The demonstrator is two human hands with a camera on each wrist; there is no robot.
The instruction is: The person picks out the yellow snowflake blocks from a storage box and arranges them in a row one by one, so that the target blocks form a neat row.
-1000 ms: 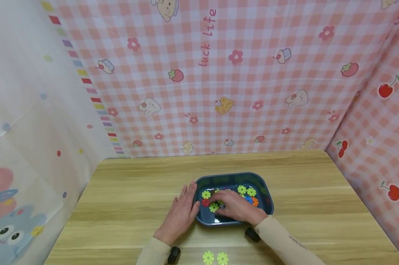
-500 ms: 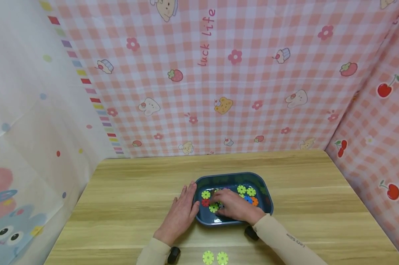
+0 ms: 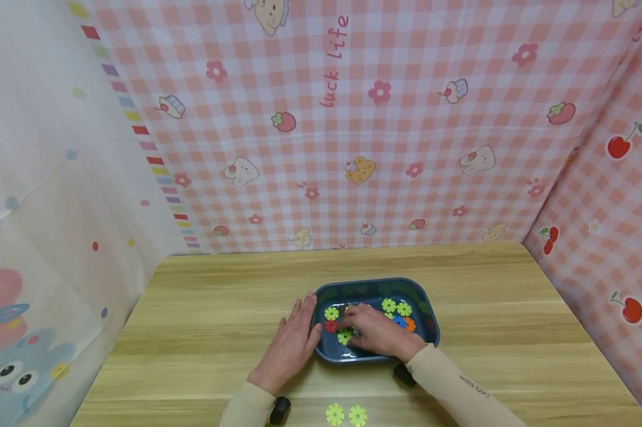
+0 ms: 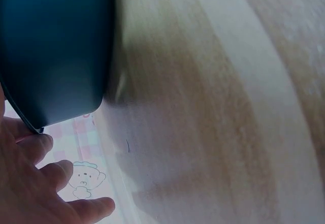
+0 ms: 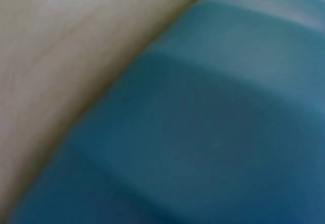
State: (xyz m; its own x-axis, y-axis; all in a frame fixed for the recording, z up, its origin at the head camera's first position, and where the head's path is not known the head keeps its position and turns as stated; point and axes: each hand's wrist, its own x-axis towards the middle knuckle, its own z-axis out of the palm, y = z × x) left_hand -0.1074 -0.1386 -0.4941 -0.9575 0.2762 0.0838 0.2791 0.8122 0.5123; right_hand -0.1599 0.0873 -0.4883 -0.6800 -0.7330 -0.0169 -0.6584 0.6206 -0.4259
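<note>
A dark blue plastic bin (image 3: 376,282) stands on the table with several notched plastic discs inside. My left hand (image 3: 290,345) lies extended along the bin's left side, fingertips at its rim; the left wrist view shows its spread fingers (image 4: 61,173) beside the bin wall (image 4: 61,46). Inside the bin, my right hand (image 3: 379,332) reaches down among the discs, thumb and bent fingers apart. Close to its fingertips lie a red disc (image 3: 331,327) and a green disc (image 3: 344,337). The palm hides other discs. Only the blurred bin wall (image 5: 203,132) fills most of the right wrist view.
Two yellow-green discs (image 3: 335,414) lie side by side near the table's front. Green, blue (image 3: 399,322) and orange discs (image 3: 410,325) sit in the bin's right part. Patterned cloth (image 3: 363,130) hangs behind the wooden table (image 3: 235,296) and on both sides.
The green disc by my right fingertips has shifted slightly toward the front of the bin. Both hands keep nearly the same place.
</note>
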